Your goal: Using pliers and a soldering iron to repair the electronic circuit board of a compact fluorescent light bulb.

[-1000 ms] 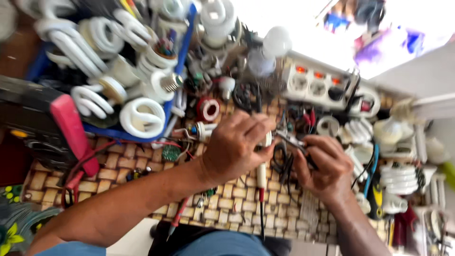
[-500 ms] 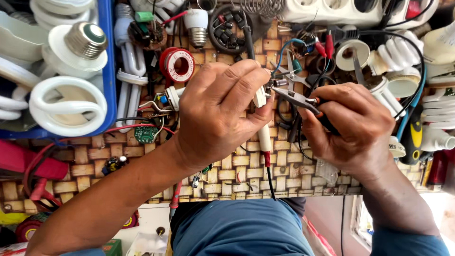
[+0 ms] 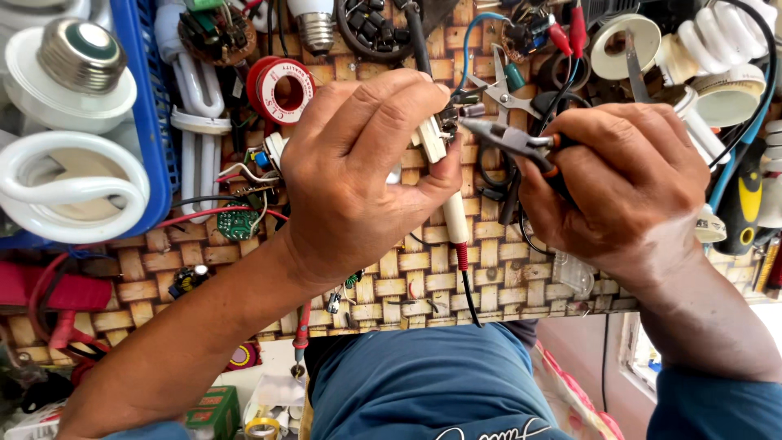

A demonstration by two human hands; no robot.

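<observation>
**Two hands meet over a small part above a woven mat**

The left hand (image 3: 358, 171) is curled, its thumb and fingertips pinching a small dark part (image 3: 448, 122) at the upper right edge of the hand. A cream-coloured probe (image 3: 444, 183) with a red collar near its lower end runs down past the thumb, and its black lead hangs toward the person's lap; whether the hand grips the probe or it only lies against the thumb cannot be told.

The right hand (image 3: 623, 183) is clenched around the handles of slim pliers (image 3: 509, 140). The pliers point left, and their tip reaches the small part held by the left fingers, so the part sits between the two hands, just off the left fingertips and at the nose of the pliers.

Under both hands lies a woven mat (image 3: 407, 269). Just left of the left hand is a small green circuit board (image 3: 238, 224) with red and white wires, and above it a red spool (image 3: 281, 88). Farther left, a blue tray (image 3: 151, 122) holds white spiral lamps (image 3: 69, 187). Above the pliers lie metal cutters (image 3: 501, 85) and red clips (image 3: 568, 33). More white lamps (image 3: 725, 49) crowd the upper right, with a black and yellow tool handle (image 3: 745, 208) at the right edge.
</observation>
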